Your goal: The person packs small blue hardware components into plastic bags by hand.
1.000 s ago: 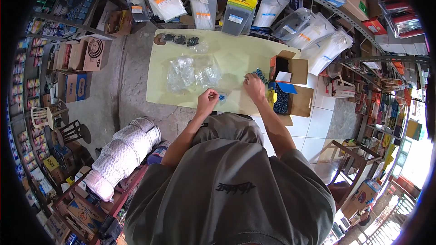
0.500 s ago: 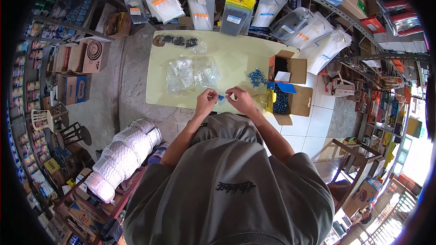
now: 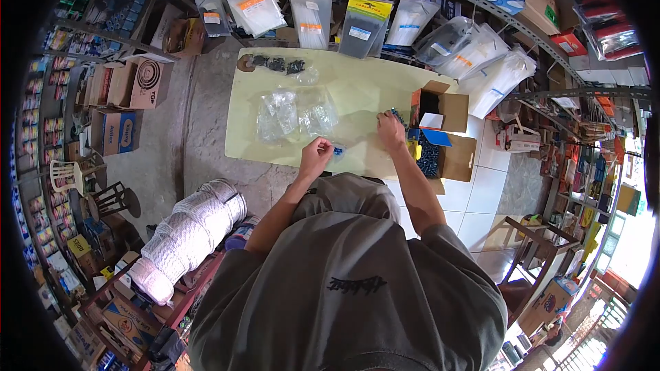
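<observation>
My left hand [image 3: 317, 156] is near the front edge of the pale yellow table [image 3: 247, 150]. Its fingers are pinched on a small clear plastic bag [image 3: 338, 152] with small blue pieces in it. Further right, my right hand [image 3: 390, 130] reaches over a loose pile of small blue pieces [image 3: 397, 114]. Its fingers are curled together at the pile's near side, and what lies between them is hidden. Larger clear plastic bags [image 3: 278, 113] lie flat on the table beyond my left hand.
An open cardboard box [image 3: 456, 159] of blue pieces stands by my right forearm, with another open box [image 3: 454, 111] behind it. Dark bagged items [image 3: 276, 64] lie at the table's far left. Packs of cable ties [image 3: 364, 27] hang beyond the far edge. A wrapped white roll [image 3: 189, 240] lies left.
My right hand has left the small bag and moved right and away from me to the blue pile. My left hand stays at the bag. The view has shifted slightly.
</observation>
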The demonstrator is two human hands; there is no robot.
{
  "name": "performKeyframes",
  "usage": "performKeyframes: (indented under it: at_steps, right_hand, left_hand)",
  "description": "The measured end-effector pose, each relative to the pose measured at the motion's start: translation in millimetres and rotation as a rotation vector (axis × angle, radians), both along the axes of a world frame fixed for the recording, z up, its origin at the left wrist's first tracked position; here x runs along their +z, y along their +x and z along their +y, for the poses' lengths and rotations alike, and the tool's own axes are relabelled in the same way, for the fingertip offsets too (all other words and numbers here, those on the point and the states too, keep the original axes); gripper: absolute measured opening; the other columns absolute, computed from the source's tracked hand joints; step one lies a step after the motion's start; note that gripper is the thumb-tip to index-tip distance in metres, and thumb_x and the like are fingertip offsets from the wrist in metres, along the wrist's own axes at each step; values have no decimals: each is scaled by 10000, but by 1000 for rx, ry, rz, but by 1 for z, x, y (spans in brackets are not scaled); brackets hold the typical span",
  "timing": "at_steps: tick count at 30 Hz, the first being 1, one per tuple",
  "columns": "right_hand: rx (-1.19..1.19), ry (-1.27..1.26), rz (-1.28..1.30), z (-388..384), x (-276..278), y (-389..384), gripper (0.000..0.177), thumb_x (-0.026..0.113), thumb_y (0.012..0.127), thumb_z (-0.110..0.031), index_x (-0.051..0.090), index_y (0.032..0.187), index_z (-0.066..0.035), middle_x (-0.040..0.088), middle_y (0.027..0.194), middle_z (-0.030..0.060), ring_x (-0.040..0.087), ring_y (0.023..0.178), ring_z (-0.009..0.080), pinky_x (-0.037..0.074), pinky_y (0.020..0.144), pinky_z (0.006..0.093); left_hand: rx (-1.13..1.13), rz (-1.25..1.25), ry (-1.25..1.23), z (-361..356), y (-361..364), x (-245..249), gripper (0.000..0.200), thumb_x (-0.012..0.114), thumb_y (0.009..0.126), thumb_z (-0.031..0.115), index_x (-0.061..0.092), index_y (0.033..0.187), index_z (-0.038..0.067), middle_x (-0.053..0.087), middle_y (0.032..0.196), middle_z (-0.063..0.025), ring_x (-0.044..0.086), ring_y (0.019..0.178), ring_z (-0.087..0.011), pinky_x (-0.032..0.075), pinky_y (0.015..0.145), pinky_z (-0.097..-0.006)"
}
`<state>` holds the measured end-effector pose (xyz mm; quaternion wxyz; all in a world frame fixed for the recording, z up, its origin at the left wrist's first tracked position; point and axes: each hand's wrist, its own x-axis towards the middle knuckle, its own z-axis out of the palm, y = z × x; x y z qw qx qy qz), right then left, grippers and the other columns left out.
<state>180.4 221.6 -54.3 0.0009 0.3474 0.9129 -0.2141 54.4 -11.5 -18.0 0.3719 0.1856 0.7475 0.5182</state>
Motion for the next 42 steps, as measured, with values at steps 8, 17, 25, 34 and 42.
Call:
performKeyframes:
  at_steps: [8, 17, 25, 34, 42]
  right_hand:
    - [-29, -193, 192, -35, 51, -11, 157, 633, 799, -108, 665, 946, -64, 662, 953, 128, 659, 825, 300, 544, 713, 383]
    - [189, -557, 398, -87, 78, -6, 219, 732, 780, -156, 661, 971, -76, 674, 884, 84, 609, 622, 211, 505, 597, 333]
    - [-87, -168, 266, -30, 34, 4, 188, 636, 797, -78, 652, 984, -66, 647, 977, 112, 634, 881, 299, 530, 741, 393]
    - [-4, 20, -55, 12, 3, 1, 180, 614, 811, -114, 659, 986, -107, 594, 1009, 93, 598, 1004, 303, 536, 806, 417]
    - [11, -71, 160, -11, 38, -5, 138, 651, 786, -111, 634, 914, -65, 591, 992, 120, 602, 985, 308, 540, 771, 414]
  left_hand:
    - [4, -9, -9, 1, 0, 3, 129, 665, 834, 95, 606, 902, 2, 638, 763, -51, 600, 681, -98, 494, 630, -249]
    - [-1, -10, -6, 7, -1, 3, 80, 646, 846, 31, 599, 901, -4, 631, 744, -52, 603, 618, -95, 479, 578, -243]
    - [1, 8, -4, 6, 0, 4, 109, 657, 840, 85, 607, 887, 0, 634, 745, -48, 601, 675, -100, 490, 624, -249]
    - [0, 0, -12, 1, 0, 2, 115, 666, 825, 72, 612, 901, 6, 647, 792, -59, 613, 701, -108, 508, 658, -250]
    - [2, 10, 6, 0, 0, 2, 115, 664, 825, 72, 610, 898, 2, 646, 781, -59, 603, 687, -109, 499, 638, -250]
